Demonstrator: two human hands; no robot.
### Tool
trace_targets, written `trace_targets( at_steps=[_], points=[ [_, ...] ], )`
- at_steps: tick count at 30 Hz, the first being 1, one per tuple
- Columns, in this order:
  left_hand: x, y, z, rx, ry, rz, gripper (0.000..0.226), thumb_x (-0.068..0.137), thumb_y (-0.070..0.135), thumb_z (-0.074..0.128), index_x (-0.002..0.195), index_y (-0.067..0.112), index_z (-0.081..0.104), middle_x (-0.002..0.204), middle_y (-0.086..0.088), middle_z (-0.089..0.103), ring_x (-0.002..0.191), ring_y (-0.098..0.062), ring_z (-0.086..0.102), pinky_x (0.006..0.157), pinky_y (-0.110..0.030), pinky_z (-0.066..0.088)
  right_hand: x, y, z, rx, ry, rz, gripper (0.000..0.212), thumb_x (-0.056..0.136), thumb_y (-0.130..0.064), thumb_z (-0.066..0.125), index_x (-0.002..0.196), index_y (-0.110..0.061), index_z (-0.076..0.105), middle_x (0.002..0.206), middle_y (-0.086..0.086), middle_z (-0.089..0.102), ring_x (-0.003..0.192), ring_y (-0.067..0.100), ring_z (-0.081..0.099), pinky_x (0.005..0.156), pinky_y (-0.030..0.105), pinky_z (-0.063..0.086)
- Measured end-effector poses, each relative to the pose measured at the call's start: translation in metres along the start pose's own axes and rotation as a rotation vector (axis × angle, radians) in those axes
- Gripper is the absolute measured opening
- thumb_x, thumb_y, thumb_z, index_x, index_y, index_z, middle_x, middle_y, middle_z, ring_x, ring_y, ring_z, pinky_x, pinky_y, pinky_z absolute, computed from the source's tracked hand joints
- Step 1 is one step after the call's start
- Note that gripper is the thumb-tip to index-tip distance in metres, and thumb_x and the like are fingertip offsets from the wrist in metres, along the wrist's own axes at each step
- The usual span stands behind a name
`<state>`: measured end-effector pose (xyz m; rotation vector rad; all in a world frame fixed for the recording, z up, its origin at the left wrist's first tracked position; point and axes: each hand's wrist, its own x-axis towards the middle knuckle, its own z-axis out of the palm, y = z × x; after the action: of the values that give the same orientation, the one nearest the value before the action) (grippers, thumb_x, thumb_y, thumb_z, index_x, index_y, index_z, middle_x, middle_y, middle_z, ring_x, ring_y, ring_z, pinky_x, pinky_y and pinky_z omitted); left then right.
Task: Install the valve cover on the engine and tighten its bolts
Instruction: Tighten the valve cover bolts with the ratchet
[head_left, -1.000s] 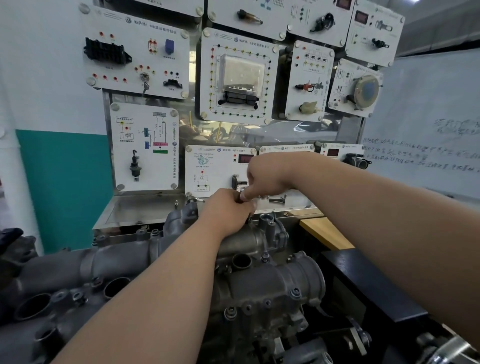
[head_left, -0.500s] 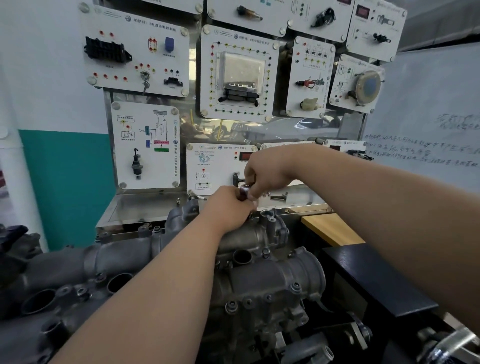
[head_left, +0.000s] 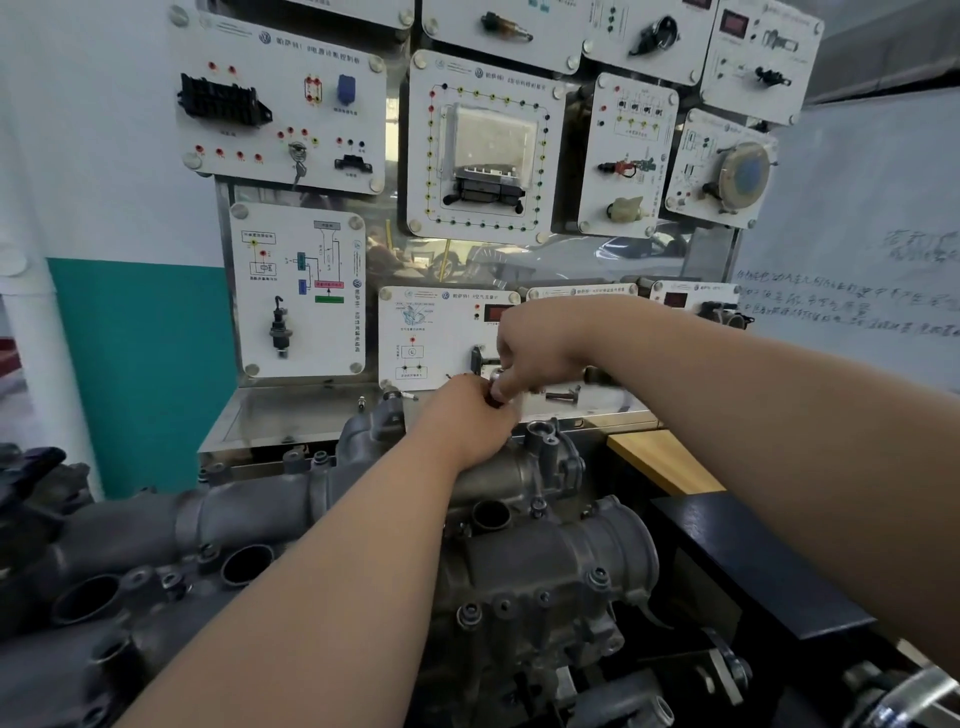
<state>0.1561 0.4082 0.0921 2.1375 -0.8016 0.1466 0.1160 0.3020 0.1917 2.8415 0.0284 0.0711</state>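
A grey cast engine (head_left: 545, 582) fills the lower part of the view. What is taken to be the valve cover (head_left: 249, 514) is already laid along the top of the engine, and several bolts (head_left: 470, 614) are seated in its near flange. Above the far end of the engine two bare arms are stretched out and the hands are brought together. A small silver piece (head_left: 497, 373), perhaps a bolt head or a socket, is pinched by the curled fingers (head_left: 506, 387) of the right hand (head_left: 540, 343). The left hand (head_left: 467, 415) is curled just beneath and touches the right; what it holds, if anything, is hidden. Behind the engine a loose bolt (head_left: 563, 397) lies on a steel shelf (head_left: 291, 415), under a wall of training panels (head_left: 483, 150). The step in hand is judged to be the starting of a bolt by hand at the engine's far end. Next, the piece is to be kept square to its hole and turned without cross-threading, after which a tool is called for.
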Motion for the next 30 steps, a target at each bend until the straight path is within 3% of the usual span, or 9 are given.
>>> trace_targets(
  at_steps=[3, 9, 12, 15, 18, 20, 24, 27, 30],
  points=[
    [0.001, 0.0, -0.001, -0.014, 0.042, 0.006, 0.023, 0.083, 0.037, 0.064, 0.076, 0.015, 0.064, 0.073, -0.002, 0.065, 0.075, -0.022, 0.059, 0.061, -0.028, 0.044, 0.001, -0.006, 0.004, 0.042, 0.022, 0.09, 0.055, 0.085, -0.057, 0.053, 0.054, -0.012, 0.06, 0.044, -0.004, 0.061, 0.055, 0.018, 0.065, 0.053, 0.027, 0.042],
    [0.001, -0.005, -0.005, 0.014, 0.03, -0.003, 0.016, 0.084, 0.028, 0.064, 0.08, 0.013, 0.065, 0.076, -0.006, 0.064, 0.078, -0.026, 0.06, 0.072, -0.033, 0.051, -0.003, -0.009, -0.014, 0.143, 0.031, 0.037, 0.038, 0.09, -0.043, 0.059, 0.071, -0.012, 0.071, 0.058, -0.009, 0.07, 0.055, 0.001, 0.066, 0.066, 0.026, 0.048],
    [0.004, -0.006, -0.006, -0.008, 0.029, -0.013, 0.018, 0.087, 0.025, 0.063, 0.09, 0.007, 0.064, 0.084, -0.011, 0.066, 0.08, -0.027, 0.06, 0.071, -0.032, 0.046, -0.004, -0.018, -0.012, 0.183, -0.138, 0.138, 0.051, 0.093, -0.053, 0.047, 0.073, -0.01, 0.065, 0.057, -0.003, 0.07, 0.058, 0.012, 0.07, 0.072, 0.032, 0.056],
    [0.005, -0.007, -0.007, -0.007, 0.045, -0.01, 0.024, 0.088, 0.018, 0.058, 0.065, 0.014, 0.055, 0.074, -0.013, 0.064, 0.069, -0.034, 0.048, 0.057, -0.029, 0.036, -0.009, -0.018, -0.014, 0.283, -0.295, 0.191, 0.043, 0.09, -0.051, 0.054, 0.084, -0.011, 0.068, 0.063, -0.002, 0.072, 0.06, 0.016, 0.071, 0.07, 0.032, 0.057],
    [0.0, -0.004, -0.005, -0.037, 0.058, 0.004, 0.035, 0.082, 0.035, 0.067, 0.058, 0.014, 0.054, 0.053, 0.001, 0.052, 0.057, -0.021, 0.046, 0.052, -0.026, 0.032, -0.01, -0.016, -0.019, 0.196, -0.318, 0.157, 0.024, 0.086, -0.035, 0.064, 0.072, -0.016, 0.07, 0.067, -0.005, 0.073, 0.066, 0.013, 0.071, 0.065, 0.027, 0.053],
    [-0.001, -0.004, -0.004, -0.06, 0.059, -0.001, 0.036, 0.081, 0.039, 0.067, 0.059, 0.012, 0.057, 0.051, 0.002, 0.05, 0.057, -0.017, 0.045, 0.053, -0.026, 0.033, -0.008, -0.019, -0.019, -0.016, -0.248, 0.116, 0.013, 0.085, -0.024, 0.064, 0.085, -0.014, 0.072, 0.079, -0.002, 0.073, 0.076, 0.017, 0.068, 0.061, 0.025, 0.048],
    [0.002, -0.005, -0.004, -0.037, 0.042, 0.008, 0.036, 0.085, 0.039, 0.061, 0.065, 0.009, 0.059, 0.054, 0.001, 0.052, 0.058, -0.017, 0.047, 0.055, -0.027, 0.035, -0.005, -0.016, -0.01, -0.149, -0.081, 0.016, 0.04, 0.083, -0.018, 0.069, 0.122, -0.019, 0.063, 0.111, -0.003, 0.063, 0.087, 0.017, 0.051, 0.067, 0.026, 0.037],
    [0.0, -0.002, 0.0, 0.006, 0.046, 0.017, 0.033, 0.084, 0.037, 0.061, 0.06, 0.016, 0.054, 0.055, 0.003, 0.053, 0.058, -0.015, 0.048, 0.05, -0.025, 0.032, -0.004, -0.013, -0.007, -0.056, -0.112, 0.072, 0.023, 0.08, -0.031, 0.072, 0.089, -0.01, 0.071, 0.081, -0.002, 0.074, 0.072, 0.019, 0.066, 0.064, 0.028, 0.05],
    [0.001, 0.0, 0.001, 0.039, 0.083, 0.032, 0.029, 0.081, 0.035, 0.064, 0.061, 0.014, 0.059, 0.06, -0.001, 0.059, 0.061, -0.018, 0.051, 0.05, -0.025, 0.034, -0.007, -0.012, -0.009, 0.01, -0.204, 0.164, 0.041, 0.079, -0.049, 0.064, 0.064, -0.011, 0.065, 0.052, -0.002, 0.068, 0.057, 0.016, 0.07, 0.07, 0.033, 0.057]
  ],
)
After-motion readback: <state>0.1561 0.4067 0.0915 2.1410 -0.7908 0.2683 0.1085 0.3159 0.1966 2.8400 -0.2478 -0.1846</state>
